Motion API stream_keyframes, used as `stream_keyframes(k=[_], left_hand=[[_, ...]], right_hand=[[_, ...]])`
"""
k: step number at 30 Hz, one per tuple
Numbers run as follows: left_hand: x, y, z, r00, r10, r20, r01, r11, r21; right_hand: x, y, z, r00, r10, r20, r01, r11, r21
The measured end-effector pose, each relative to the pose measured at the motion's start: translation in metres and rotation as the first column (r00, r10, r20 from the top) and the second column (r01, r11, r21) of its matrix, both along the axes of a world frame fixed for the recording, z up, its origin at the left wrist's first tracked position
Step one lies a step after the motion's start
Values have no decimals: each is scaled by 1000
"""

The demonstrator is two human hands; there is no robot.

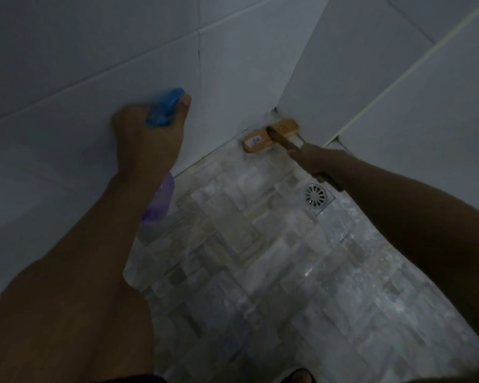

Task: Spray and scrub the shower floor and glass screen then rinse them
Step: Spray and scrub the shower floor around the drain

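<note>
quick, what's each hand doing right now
Left hand: grips the spray bottle by its blue trigger head.
Right hand: grips the handle of the scrub brush, set in the floor corner.

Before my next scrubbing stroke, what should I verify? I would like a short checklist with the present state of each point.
1. Right hand grips the brush handle: ok.
2. Brush head is down at the corner where the shower floor meets the walls: ok.
3. Left hand holds the spray bottle, apart from the brush: ok.
4. Drain is uncovered: ok.
5. Whole floor sprayed: cannot tell, the picture is dim.
6. Glass screen's state: cannot tell, it is not visible.
</note>
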State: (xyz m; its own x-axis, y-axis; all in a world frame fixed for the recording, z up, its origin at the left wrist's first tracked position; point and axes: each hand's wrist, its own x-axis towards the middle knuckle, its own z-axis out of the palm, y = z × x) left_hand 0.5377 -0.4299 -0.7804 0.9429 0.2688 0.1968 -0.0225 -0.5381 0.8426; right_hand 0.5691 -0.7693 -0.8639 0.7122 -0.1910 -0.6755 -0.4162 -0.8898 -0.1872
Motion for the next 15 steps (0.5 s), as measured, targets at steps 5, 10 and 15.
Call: stream_keyframes(k=[5, 10, 15], left_hand=[[-1, 0, -1, 997, -4, 74, -3, 996, 94], [0, -1, 1, 997, -2, 77, -4, 997, 75], [-2, -2, 4, 999, -20, 25, 19, 999, 25]], right_hand=[[19, 10, 2, 999, -53, -9, 53, 995, 84], [-42, -29, 6, 998, -1, -60, 4, 998, 58], [-71, -53, 20, 982, -77, -174, 76, 997, -14]])
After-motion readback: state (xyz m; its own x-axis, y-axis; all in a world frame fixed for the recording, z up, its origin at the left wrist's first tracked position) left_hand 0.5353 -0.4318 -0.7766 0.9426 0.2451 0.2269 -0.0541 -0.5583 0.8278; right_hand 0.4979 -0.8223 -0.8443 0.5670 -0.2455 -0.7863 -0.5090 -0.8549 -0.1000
